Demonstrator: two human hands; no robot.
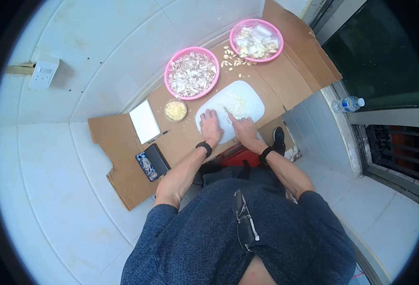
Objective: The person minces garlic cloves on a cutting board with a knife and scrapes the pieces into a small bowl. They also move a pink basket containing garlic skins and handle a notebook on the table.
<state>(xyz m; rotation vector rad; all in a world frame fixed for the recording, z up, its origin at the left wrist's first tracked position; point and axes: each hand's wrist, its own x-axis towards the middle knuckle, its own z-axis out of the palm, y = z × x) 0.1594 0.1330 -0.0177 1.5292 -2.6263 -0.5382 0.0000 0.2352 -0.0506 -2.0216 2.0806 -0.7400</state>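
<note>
A white cutting board (pixel 254 102) lies on the cardboard, with finely chopped garlic (pixel 238 108) spread over its middle and upper part. My left hand (pixel 211 128) rests palm down on the board's lower left, its fingers stretched out and holding nothing. Beside it, my right hand (pixel 244 130) is closed, with the index finger pointing up-left toward the garlic. From that fingertip runs a thin, blade-like shape, apparently a knife (pixel 226 110); its handle is hidden in my hand. Each wrist wears a dark band.
Flattened cardboard (pixel 285 83) covers the work surface. Behind the board stand a pink basket of garlic skins (pixel 193 73) and another pink basket (pixel 256 40) with bagged garlic; loose cloves (pixel 228 58) lie between. Minced garlic fills a tub (pixel 175 110) near a notebook (pixel 144 122), pen and phone (pixel 146 166).
</note>
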